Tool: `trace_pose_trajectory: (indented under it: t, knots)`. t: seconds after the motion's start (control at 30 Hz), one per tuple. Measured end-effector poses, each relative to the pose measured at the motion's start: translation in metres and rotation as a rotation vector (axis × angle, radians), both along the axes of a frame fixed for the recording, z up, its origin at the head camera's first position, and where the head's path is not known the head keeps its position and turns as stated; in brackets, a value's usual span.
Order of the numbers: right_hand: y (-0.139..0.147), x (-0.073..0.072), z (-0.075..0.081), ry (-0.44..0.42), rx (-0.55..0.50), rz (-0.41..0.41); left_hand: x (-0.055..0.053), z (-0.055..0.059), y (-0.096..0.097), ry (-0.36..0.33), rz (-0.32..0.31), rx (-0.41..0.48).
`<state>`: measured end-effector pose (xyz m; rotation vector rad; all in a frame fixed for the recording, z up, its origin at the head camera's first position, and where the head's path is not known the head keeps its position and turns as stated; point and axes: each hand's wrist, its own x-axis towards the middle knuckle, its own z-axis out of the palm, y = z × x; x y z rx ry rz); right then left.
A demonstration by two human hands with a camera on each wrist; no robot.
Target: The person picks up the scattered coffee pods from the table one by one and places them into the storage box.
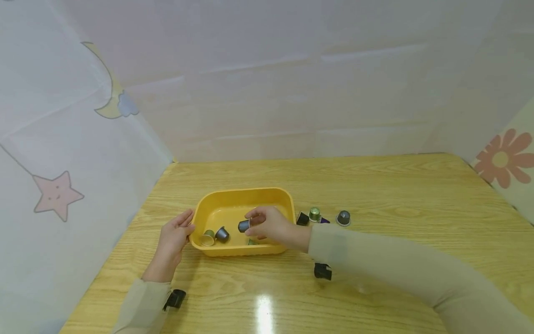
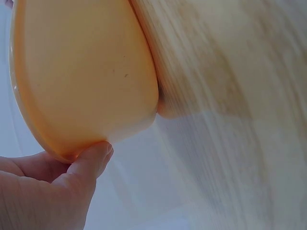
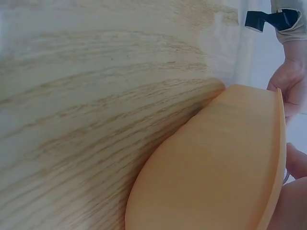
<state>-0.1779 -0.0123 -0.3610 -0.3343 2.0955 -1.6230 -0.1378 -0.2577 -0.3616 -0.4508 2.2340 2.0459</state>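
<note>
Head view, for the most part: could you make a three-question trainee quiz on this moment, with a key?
1. What does the right hand hold?
2. True or false: the left hand holds a capsule.
3. On the table, which capsule lies farthest right in the head view? A) grey B) green C) purple

Key:
1. A dark capsule.
2. False; it grips the rim of the yellow tray.
3. A, the grey capsule.

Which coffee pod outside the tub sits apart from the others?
The dark gray pod, farthest right; the green pod, black pod and purple pod cluster nearer the yellow tub.
</note>
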Motion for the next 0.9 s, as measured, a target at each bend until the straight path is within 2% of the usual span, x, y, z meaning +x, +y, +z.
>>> trace_pose_trajectory:
  t: [0.4, 0.5, 0.67, 0.9]
  knots:
    - [-0.005, 0.0, 0.0, -0.068, -0.044, -0.001, 0.0, 0.0, -0.001, -0.009, -0.014, -0.025]
    - [-0.004, -0.001, -0.001, -0.071, -0.058, -0.029, 0.0, 0.0, 0.0, -0.006, -0.016, -0.024]
    - [0.005, -0.003, 0.002, -0.066, -0.063, -0.072, 0.0, 0.0, 0.0, -0.013, -0.004, -0.025]
    - [0.028, -0.005, 0.016, -0.03, -0.055, -0.08, 0.001, 0.001, 0.0, -0.016, 0.0, -0.019]
